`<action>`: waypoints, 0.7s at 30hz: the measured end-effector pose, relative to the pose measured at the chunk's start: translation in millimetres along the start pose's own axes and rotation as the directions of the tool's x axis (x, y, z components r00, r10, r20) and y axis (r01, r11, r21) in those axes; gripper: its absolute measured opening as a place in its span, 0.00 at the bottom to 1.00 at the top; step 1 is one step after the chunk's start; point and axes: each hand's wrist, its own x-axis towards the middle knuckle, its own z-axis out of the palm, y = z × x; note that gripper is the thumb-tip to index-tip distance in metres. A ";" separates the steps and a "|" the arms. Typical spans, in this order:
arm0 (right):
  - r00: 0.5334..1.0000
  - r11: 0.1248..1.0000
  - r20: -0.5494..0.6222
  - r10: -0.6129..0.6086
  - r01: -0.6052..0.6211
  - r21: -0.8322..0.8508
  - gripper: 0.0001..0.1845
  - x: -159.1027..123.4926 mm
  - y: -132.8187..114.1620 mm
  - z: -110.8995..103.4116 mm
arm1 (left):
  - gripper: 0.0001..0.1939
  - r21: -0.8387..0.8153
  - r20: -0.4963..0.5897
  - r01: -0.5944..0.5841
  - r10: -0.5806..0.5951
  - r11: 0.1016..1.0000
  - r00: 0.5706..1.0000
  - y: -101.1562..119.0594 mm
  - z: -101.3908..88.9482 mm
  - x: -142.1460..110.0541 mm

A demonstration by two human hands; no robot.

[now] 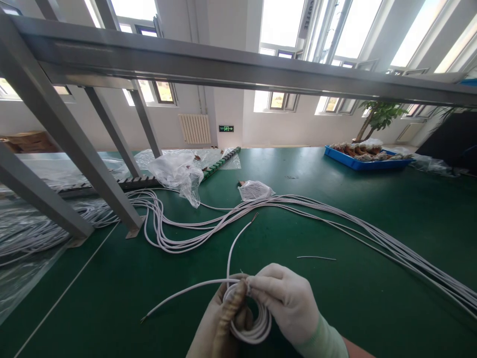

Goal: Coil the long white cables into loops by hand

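A small coil of white cable (257, 332) is gripped by my left hand (223, 318), in a stained glove, with the thumb over its upper left side. Two cable ends leave the coil, one to the left and one upward, each with thin bare wires at its tip. My right hand (290, 301), in a white glove with a pale green cuff, meets the left thumb at the top of the coil. Its thumb and fingers are pinched together there; what is between them is too small to make out.
Long white cables (208, 231) run across the green table (354, 298) behind my hands. Grey metal posts (108, 134) stand at left. A plastic bag (257, 190), a short loose wire (316, 257) and a filled blue tray (357, 164) also lie on the table.
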 end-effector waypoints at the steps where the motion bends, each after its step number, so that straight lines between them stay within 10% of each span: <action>1: 0.999 0.999 -0.003 0.036 -0.036 0.037 0.10 1.0 -0.1 -0.2 | 0.25 -0.038 0.018 0.006 -0.006 0.999 1.000 4.0 4.3 -4.9; 9: 0.976 0.958 0.050 0.212 -0.218 0.186 0.07 12.0 -8.3 -5.5 | 0.28 -0.063 -0.098 0.053 -0.060 0.997 0.993 27.4 24.4 -26.3; 14: 0.968 0.861 0.072 0.238 -0.245 0.445 0.25 23.9 -0.6 -28.9 | 0.31 -0.040 -0.004 0.097 -0.097 0.995 0.995 23.5 16.3 -25.4; 21: 0.923 0.930 0.277 0.268 -0.323 0.177 0.08 23.3 0.6 -35.5 | 0.23 -0.018 0.036 0.075 -0.075 0.997 0.997 24.7 13.7 -32.0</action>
